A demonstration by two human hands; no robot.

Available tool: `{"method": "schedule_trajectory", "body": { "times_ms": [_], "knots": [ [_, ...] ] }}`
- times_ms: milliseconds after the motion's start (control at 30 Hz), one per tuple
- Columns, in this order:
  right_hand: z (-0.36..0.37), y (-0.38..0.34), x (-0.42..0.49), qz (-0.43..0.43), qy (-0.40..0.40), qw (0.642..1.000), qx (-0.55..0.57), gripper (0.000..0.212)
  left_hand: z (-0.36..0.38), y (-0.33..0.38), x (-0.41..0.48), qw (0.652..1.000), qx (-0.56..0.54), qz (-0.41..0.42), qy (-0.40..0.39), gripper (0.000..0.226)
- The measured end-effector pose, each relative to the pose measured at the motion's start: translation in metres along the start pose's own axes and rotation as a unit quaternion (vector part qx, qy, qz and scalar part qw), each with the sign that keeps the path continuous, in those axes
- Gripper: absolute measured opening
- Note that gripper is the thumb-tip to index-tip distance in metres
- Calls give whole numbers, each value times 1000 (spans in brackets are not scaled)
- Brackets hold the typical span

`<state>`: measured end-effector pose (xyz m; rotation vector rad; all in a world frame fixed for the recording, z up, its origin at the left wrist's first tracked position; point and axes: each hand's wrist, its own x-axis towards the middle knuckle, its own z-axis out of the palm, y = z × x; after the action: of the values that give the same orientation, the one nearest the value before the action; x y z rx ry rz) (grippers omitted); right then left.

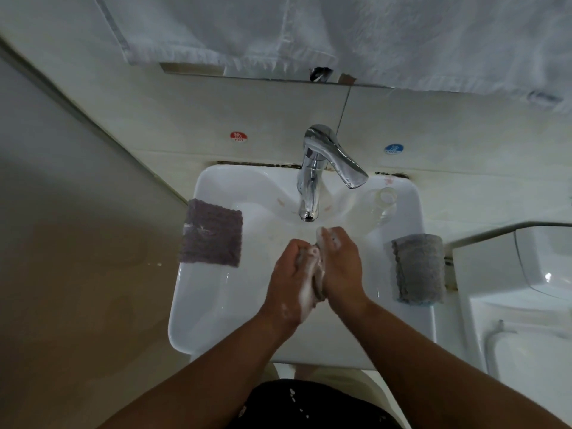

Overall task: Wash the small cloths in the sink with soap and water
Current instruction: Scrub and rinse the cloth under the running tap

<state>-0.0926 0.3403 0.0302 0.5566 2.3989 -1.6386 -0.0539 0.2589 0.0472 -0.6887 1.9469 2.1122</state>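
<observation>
Both left hand [289, 283] and right hand [342, 270] curl lathered fingers [335, 243] round one crumpled grey cloth [318, 284].

white towel [309, 32] hangs across top | tiled wall [154, 119] below it, red hot sticker [238, 136] left of chrome tap [312, 181], blue sticker [393, 148] right | clear glass [385, 199] just right of tap | white cistern [541, 267] far right, hose [492, 339] below it | brown floor [77, 274] left
</observation>
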Motion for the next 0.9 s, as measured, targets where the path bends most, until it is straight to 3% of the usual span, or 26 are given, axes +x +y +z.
{"method": "schedule_trajectory", "body": {
  "times_ms": [100,200,333,400,533,633,733,833,900],
  "knots": [
    [8,-7,-32,-4,-46,998,-36,23,-10,-4,20,999,-4,0,39,15],
    [12,-8,-38,-73,-54,994,-61,20,-14,-7,22,996,-71,-39,23,20],
    [1,-4,2,-8,-16,999,-31,28,-2,-4,3,999,-13,-35,6,27],
    [1,-6,-9,-17,-33,999,-38,25,-6,-8,12,1000,17,-9,17,31],
    [12,-3,-40,-70,-65,994,-46,17,-15,-12,31,997,-61,-41,34,18],
    [3,8,-1,-72,-14,995,-67,21,-3,-11,15,999,-26,-31,5,25],
    [-7,17,31,-46,-26,993,-110,25,-4,-12,12,999,-22,-34,1,27],
    [-14,21,37,-7,6,998,-59,24,-26,-16,26,999,13,-11,50,22],
    [-19,23,34,19,12,1000,-2,25,-41,-23,32,991,97,19,92,22]
  ]
}}
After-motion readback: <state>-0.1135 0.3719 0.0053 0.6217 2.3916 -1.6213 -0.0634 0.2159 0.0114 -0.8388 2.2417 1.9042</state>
